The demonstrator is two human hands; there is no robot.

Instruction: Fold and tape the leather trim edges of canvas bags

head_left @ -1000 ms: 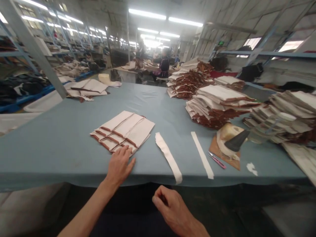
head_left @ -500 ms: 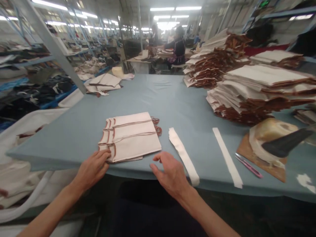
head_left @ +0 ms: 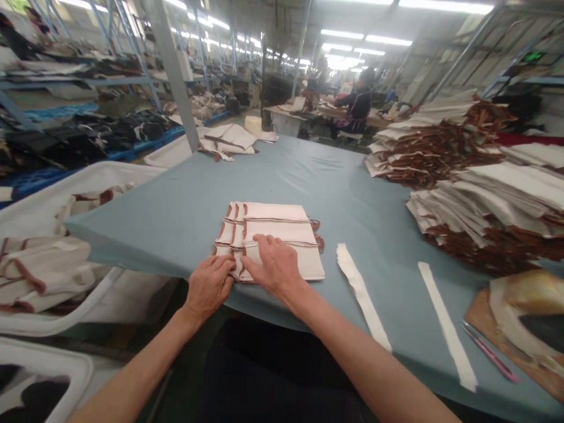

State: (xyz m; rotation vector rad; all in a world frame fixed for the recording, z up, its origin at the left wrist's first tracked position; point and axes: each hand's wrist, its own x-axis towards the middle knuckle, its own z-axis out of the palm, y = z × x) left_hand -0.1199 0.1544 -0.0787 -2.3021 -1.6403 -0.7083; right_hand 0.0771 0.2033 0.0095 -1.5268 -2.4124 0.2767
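A small stack of cream cloth pieces with brown trim [head_left: 275, 232] lies fanned near the front edge of the grey-blue table [head_left: 282, 176]. My left hand [head_left: 210, 284] sits at the stack's near left corner, fingers curled onto its edge. My right hand [head_left: 273, 265] lies flat on top of the nearest piece, fingers stretched toward the left edge. Both hands touch the stack.
Two white fabric strips [head_left: 362, 295] [head_left: 446, 324] lie to the right, with a pink tool [head_left: 488, 351] and a brown board [head_left: 515, 335]. Tall stacks of the same pieces [head_left: 484, 205] fill the right side. White bins [head_left: 57, 276] stand left. A person [head_left: 358, 106] works far back.
My right hand moved from the table edge onto the stack's top. My left hand stays at the stack's left corner. The view shifted right and closer.
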